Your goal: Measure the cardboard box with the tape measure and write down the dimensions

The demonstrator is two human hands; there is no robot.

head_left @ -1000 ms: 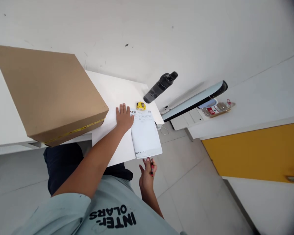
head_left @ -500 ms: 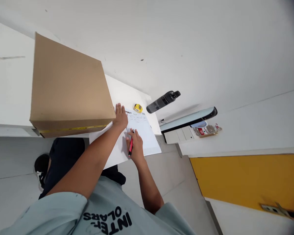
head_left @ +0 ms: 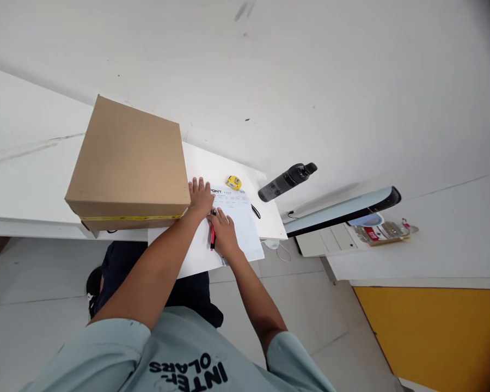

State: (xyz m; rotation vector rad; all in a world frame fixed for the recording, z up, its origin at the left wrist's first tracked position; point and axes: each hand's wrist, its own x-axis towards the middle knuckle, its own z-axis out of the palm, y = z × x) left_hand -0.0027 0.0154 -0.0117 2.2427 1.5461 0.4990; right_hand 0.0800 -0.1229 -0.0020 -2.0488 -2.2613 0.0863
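Straight Ahead Ran a Red Pen (head_left: 213,238)

Its red end faced the shirt (head_left: 188,337). The right hand (head_left: 225,234) pinched it between thumb and fingers by the printed paper (head_left: 245,234). Past it, the left hand's (head_left: 201,201) fingers spread beside the box (head_left: 128,163).

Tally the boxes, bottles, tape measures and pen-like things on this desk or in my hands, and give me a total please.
Cardboard box: 1
Dark bottle: 1
Yellow tape measure: 1
Pen-like things: 2 (red-and-black one in your right hand, black one)
Total: 5
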